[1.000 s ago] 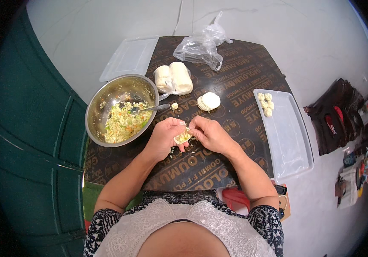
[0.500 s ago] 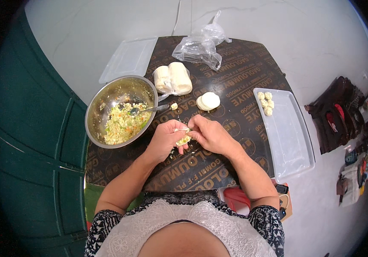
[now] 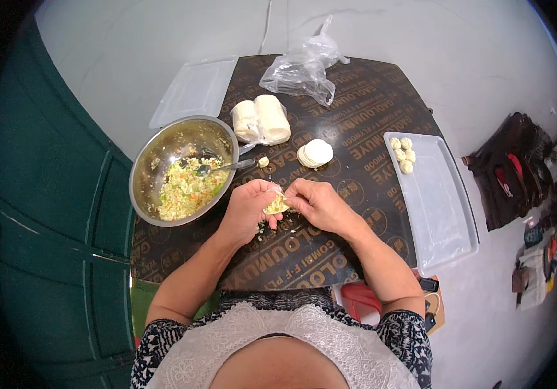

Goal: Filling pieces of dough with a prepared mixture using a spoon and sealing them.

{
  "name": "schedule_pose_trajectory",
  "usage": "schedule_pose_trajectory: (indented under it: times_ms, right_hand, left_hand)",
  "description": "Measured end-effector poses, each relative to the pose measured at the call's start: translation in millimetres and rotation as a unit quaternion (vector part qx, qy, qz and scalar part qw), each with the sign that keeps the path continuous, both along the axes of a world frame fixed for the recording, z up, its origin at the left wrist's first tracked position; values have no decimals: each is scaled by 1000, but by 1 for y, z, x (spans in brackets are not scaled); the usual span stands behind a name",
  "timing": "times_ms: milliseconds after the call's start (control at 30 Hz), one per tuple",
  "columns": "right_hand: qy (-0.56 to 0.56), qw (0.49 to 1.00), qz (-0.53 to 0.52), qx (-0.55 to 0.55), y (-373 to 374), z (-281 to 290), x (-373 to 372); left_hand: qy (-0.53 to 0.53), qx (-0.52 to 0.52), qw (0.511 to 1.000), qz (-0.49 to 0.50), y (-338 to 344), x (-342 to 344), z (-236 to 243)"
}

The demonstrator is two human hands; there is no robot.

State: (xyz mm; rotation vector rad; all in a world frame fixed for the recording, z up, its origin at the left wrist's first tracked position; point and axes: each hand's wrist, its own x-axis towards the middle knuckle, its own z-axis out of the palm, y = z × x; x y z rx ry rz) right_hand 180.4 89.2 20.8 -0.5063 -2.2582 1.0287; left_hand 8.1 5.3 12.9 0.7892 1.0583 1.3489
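My left hand cradles a round dough wrapper with chopped filling in its curled fingers, over the dark table. My right hand pinches the wrapper's edge from the right. A steel bowl to the left holds chopped vegetable filling, with a spoon resting in it. Beyond my hands lie a stack of round wrappers, a small pale lump and bagged wrapper stacks. Several pleated dumplings sit in the back end of a translucent tray on the right.
A crumpled clear plastic bag and a translucent lid or tray lie at the table's back. A green door stands close on the left. Dark furniture is off to the right, and a red stool is under the front edge.
My fingers have shifted slightly around the filled wrapper, which appears a little more gathered at its edge. The objects on the table rest as they were.
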Motion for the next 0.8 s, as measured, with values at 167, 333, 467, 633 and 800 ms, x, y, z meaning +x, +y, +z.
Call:
schedule_pose_trajectory:
  times_ms: [167,333,467,633,800]
  right_hand:
    - [-18,1000,17,6,1,2,2]
    - [-44,996,-2,76,1,-3,0]
    - [-37,999,-23,6,-2,7,0]
    - [-14,998,-1,55,2,0,1]
    - [27,998,-63,2,-4,0,-3]
  left_hand:
    - [31,-6,999,-9,0,0,2]
    - [94,5,995,-30,0,3,-3]
    - [79,13,996,-27,-1,4,-1]
    - [66,-2,998,-17,1,2,6]
    - [-19,-11,999,-24,1,0,7]
